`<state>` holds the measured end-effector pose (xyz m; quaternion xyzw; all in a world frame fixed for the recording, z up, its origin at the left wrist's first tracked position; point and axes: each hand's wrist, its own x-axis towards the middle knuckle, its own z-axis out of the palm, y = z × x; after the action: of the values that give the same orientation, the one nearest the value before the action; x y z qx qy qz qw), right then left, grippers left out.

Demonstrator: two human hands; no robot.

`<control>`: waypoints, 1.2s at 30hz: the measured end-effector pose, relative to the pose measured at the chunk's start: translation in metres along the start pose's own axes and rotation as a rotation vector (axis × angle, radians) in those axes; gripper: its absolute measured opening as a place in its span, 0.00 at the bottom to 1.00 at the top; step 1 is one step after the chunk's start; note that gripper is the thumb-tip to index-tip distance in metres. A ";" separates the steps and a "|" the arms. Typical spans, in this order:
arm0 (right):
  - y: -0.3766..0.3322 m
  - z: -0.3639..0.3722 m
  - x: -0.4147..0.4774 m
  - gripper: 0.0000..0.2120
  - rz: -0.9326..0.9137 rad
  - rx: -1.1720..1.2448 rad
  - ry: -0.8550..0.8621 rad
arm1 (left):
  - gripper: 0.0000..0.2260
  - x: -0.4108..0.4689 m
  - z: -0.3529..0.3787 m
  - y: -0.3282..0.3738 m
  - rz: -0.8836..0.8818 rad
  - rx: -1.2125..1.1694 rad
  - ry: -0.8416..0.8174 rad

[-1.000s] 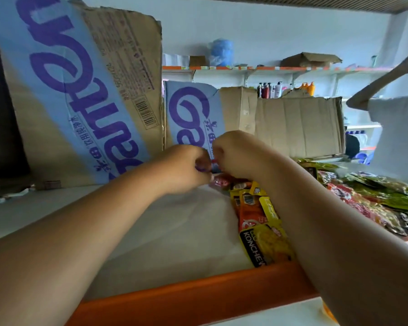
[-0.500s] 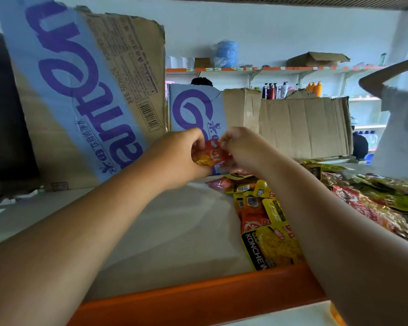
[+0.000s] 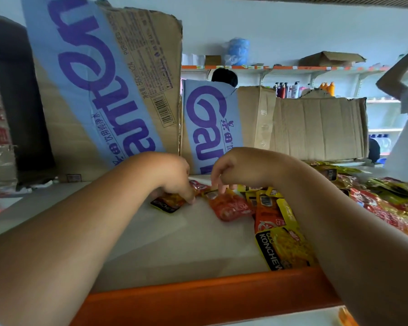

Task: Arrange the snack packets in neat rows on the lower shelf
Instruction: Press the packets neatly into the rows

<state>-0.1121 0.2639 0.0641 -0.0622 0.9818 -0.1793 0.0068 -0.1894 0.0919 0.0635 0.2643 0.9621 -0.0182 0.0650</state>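
Now that nothing was held aloft, the orange packet [image 3: 229, 207] lay on the lower shelf [image 3: 198, 300], nine o'clock of the packet row [image 3: 278, 222], probably starting another. Right hand [image 3: 226, 170] touched it, grip unclear; left hand [image 3: 172, 180] held a black-edged packet [image 3: 166, 204] further toward nine.

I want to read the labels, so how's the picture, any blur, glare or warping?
Head view: wide-angle warp tilts the cardboard boxes; the KONCHEW packet reads sharply; packets under the left hand and right hand sit in shadow, slightly soft; no strong glare.
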 end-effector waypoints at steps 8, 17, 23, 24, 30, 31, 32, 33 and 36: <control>-0.011 0.008 0.000 0.21 0.096 -0.240 -0.160 | 0.24 -0.002 -0.002 -0.004 -0.062 -0.060 -0.086; -0.012 0.008 0.001 0.08 -0.001 -0.092 0.123 | 0.24 0.002 -0.005 -0.021 -0.149 -0.091 -0.133; -0.019 0.006 0.000 0.15 -0.238 -0.118 0.261 | 0.24 0.007 -0.002 -0.023 -0.153 -0.082 -0.147; -0.021 0.007 0.002 0.16 -0.280 -0.102 0.297 | 0.25 0.008 -0.002 -0.023 -0.157 -0.085 -0.149; -0.014 0.010 0.004 0.06 -0.039 -0.250 0.067 | 0.25 0.003 -0.003 -0.022 -0.141 -0.085 -0.125; -0.013 0.012 0.004 0.08 0.013 -0.278 -0.012 | 0.26 0.003 -0.004 -0.021 -0.137 -0.075 -0.126; -0.014 0.014 0.004 0.13 0.042 -0.287 -0.057 | 0.26 0.003 -0.004 -0.020 -0.135 -0.060 -0.129; -0.016 0.015 0.004 0.15 0.040 -0.277 -0.071 | 0.26 0.003 -0.004 -0.020 -0.134 -0.047 -0.132; -0.026 0.020 0.002 0.10 -0.048 -0.265 -0.100 | 0.26 0.002 -0.004 -0.019 -0.132 -0.042 -0.137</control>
<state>-0.1106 0.2320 0.0545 -0.0946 0.9936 -0.0450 0.0432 -0.2017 0.0767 0.0676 0.1973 0.9708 -0.0201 0.1350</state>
